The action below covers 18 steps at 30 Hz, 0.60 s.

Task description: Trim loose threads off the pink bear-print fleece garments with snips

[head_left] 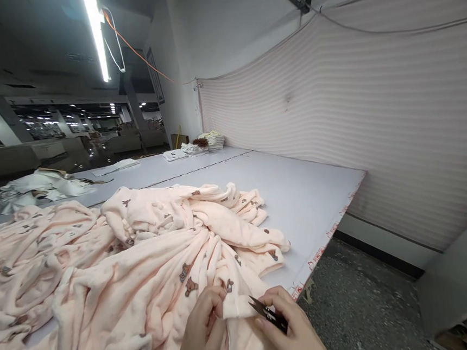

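Note:
Pale pink plush fabric [144,275] printed with small brown bears lies gathered in folds over the table's near side. My left hand [206,327] pinches a hemmed edge of it between thumb and fingers. In my right hand [289,322] is a pair of small black thread snips [270,314], gripped between thumb and fingers. Their pointed tips aim left and lie at the hem, just right of my left fingers. Whether the blades touch a thread is too small to tell.
The pale table [300,191] ends on the right at an edge with red-printed tape. White cloth [42,186] lies heaped at the far left. Folded stacks [212,141] stand at the back. A striped curtain [354,104] hangs along the wall; speckled floor [362,294] shows right.

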Available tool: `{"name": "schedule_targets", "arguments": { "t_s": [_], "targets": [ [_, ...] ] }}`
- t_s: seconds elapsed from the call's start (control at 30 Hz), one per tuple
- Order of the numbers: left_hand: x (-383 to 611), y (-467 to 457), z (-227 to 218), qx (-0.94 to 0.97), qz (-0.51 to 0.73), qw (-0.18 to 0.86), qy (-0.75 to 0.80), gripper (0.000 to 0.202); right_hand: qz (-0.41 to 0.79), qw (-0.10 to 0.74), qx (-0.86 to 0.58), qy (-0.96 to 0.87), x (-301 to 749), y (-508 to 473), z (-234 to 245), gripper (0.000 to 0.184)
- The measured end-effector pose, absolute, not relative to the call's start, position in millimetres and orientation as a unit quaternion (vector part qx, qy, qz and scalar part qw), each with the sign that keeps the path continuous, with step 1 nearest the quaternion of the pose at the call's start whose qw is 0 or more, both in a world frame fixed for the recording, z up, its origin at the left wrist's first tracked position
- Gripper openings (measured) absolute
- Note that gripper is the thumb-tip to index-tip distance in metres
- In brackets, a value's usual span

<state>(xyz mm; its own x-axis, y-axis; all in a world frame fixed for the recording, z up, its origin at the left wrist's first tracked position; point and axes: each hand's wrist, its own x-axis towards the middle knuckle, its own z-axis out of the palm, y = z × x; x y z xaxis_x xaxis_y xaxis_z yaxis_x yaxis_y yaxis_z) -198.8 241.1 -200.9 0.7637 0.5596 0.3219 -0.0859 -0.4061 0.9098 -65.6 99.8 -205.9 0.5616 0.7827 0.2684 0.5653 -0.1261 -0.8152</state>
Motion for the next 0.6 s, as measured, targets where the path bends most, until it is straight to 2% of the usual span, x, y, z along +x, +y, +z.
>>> {"name": "schedule_targets", "arguments": {
  "t_s": [0.1,0.2,0.5,0.6],
  "targets": [
    [-199.7,242.3,-204.1,0.78,0.291,0.53,0.162,0.017,0.092,0.446,-0.747,-0.485,-66.4,98.9,-198.5,0.022],
    [-198.5,243.6,-205.9,0.765,0.292,0.551,0.159,0.017,0.062,0.404,-0.767,-0.494,-68.6,102.2,-196.0,0.023],
    [-195.4,238.8,-203.3,0.73,0.293,0.594,0.168,0.021,0.046,0.369,-0.787,-0.492,-67.2,111.5,-196.4,0.023],
    [-195.8,237.6,-201.7,0.722,0.29,0.602,0.179,0.021,0.07,0.391,-0.795,-0.458,-63.3,110.9,-196.6,0.023]
  ]
}}
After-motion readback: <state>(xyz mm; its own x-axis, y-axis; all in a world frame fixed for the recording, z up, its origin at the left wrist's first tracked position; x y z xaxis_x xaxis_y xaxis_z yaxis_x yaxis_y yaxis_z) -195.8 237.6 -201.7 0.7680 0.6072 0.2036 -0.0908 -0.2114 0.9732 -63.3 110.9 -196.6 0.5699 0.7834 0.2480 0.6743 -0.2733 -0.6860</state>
